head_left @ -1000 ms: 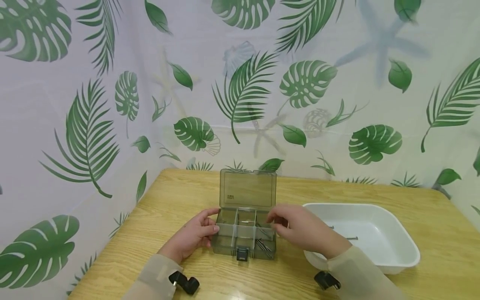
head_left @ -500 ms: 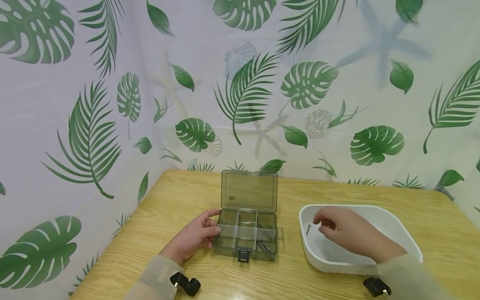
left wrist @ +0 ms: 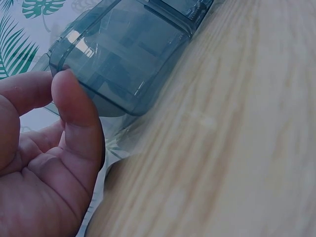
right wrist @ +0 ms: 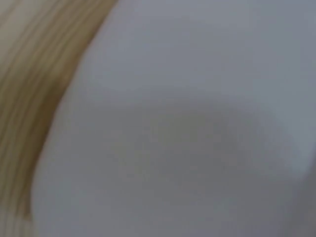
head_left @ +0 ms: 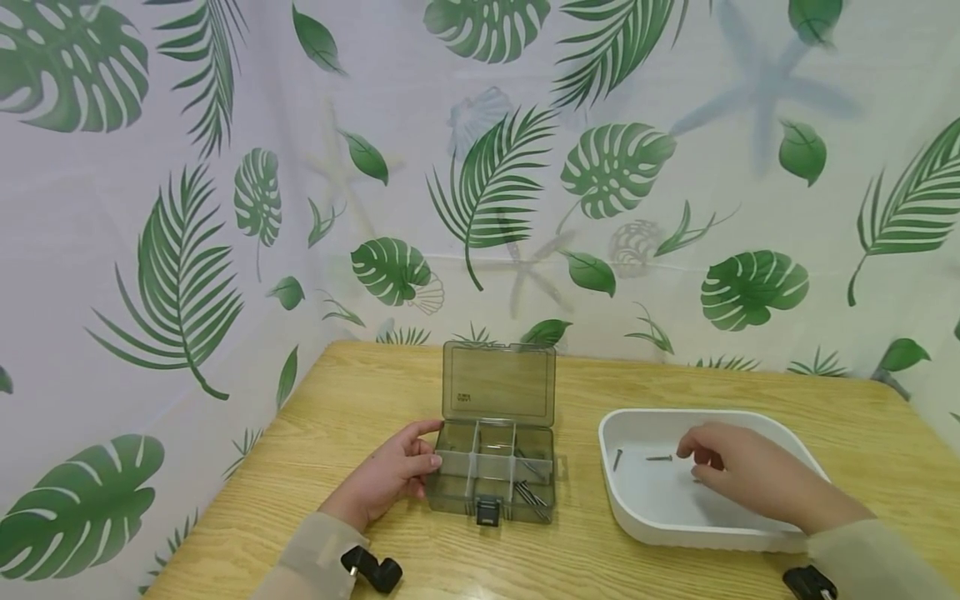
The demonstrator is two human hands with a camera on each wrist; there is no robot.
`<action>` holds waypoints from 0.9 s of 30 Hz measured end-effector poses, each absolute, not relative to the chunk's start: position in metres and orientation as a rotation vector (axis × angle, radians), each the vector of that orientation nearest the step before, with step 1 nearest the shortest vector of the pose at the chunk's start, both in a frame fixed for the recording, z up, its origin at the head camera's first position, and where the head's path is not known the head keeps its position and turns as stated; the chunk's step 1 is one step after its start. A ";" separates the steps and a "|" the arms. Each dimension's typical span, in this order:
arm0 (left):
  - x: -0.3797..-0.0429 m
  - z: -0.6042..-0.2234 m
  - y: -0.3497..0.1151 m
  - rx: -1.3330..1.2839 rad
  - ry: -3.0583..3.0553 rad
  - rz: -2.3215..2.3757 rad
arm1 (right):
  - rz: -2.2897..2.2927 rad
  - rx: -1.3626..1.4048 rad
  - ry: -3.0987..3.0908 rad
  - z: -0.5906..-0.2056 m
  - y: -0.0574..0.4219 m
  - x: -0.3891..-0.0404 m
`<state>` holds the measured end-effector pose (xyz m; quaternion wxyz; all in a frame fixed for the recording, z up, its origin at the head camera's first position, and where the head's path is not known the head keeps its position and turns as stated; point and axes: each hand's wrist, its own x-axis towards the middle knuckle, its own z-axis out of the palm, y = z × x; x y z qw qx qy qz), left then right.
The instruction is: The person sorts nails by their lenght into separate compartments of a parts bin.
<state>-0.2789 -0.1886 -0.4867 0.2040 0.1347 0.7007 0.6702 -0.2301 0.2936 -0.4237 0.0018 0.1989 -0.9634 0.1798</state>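
Observation:
A smoky clear compartment box [head_left: 450, 505] stands on the table with its lid [head_left: 498, 383] raised. My left hand [head_left: 390, 468] holds its left side, thumb on the near part and index finger at the back corner; the left wrist view shows thumb and finger at the edge of the box [left wrist: 123, 59]. Several screws [head_left: 531, 495] lie in its right compartments. My right hand [head_left: 738, 467] is over the white tray [head_left: 697, 537], its fingers bent with a gap to the thumb. Beside the fingertips lies one screw [head_left: 658, 457]; another screw [head_left: 617, 459] rests near the tray's left wall.
The wooden table [head_left: 360, 392] carries the box in the middle and the tray to its right. A leaf-printed cloth [head_left: 495, 208] hangs behind and at the left. The right wrist view is blurred, mostly the white tray [right wrist: 173, 64].
My right hand has moved right from the box's right compartments to over the tray, then farther right within it, uncovering a screw. My left hand has stayed on the box.

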 end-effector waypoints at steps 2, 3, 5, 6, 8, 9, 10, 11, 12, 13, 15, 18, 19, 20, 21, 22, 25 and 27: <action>-0.279 -0.487 -0.189 0.376 1.952 1.867 | 0.550 0.612 -3.049 -0.427 0.300 -0.232; -0.279 -0.487 -0.189 0.377 1.950 1.868 | 0.545 0.604 -3.067 -0.428 0.303 -0.233; -0.279 -0.487 -0.189 0.378 1.948 1.868 | 0.527 0.586 -3.090 -0.431 0.307 -0.234; -0.279 -0.487 -0.189 0.379 1.946 1.867 | 0.524 0.576 -3.104 -0.432 0.309 -0.235; -0.279 -0.487 -0.189 0.381 1.945 1.868 | 0.519 0.559 -3.128 -0.435 0.312 -0.236; -0.279 -0.487 -0.189 0.383 1.946 1.867 | 0.513 0.550 -3.139 -0.437 0.313 -0.236; -0.279 -0.487 -0.189 0.384 1.947 1.866 | 0.513 0.543 -3.147 -0.439 0.315 -0.237; -0.279 -0.487 -0.189 0.385 1.948 1.865 | 0.520 0.536 -3.158 -0.441 0.315 -0.237; -0.279 -0.487 -0.189 0.386 1.947 1.865 | 0.528 0.531 -3.169 -0.443 0.316 -0.238; -0.279 -0.487 -0.190 0.386 1.946 1.865 | 0.528 0.536 -3.172 -0.445 0.317 -0.238; -0.279 -0.487 -0.190 0.387 1.944 1.866 | 0.527 0.542 -3.176 -0.449 0.318 -0.239; -0.280 -0.488 -0.190 0.387 1.943 1.865 | 0.494 0.559 -3.175 -0.454 0.318 -0.241; -0.280 -0.488 -0.190 0.387 1.944 1.865 | 0.476 0.560 -3.177 -0.455 0.318 -0.242; -0.279 -0.488 -0.190 0.387 1.945 1.865 | 0.459 0.565 -3.179 -0.456 0.318 -0.243; -0.279 -0.488 -0.190 0.385 1.946 1.865 | 0.444 0.570 -3.179 -0.457 0.318 -0.243; -0.279 -0.488 -0.190 0.383 1.949 1.865 | 0.433 0.576 -3.180 -0.458 0.318 -0.244; -0.279 -0.487 -0.189 0.375 1.953 1.867 | 0.420 0.581 -3.188 -0.460 0.317 -0.245; -0.279 -0.487 -0.189 0.371 1.955 1.868 | 0.436 0.563 -3.203 -0.461 0.317 -0.246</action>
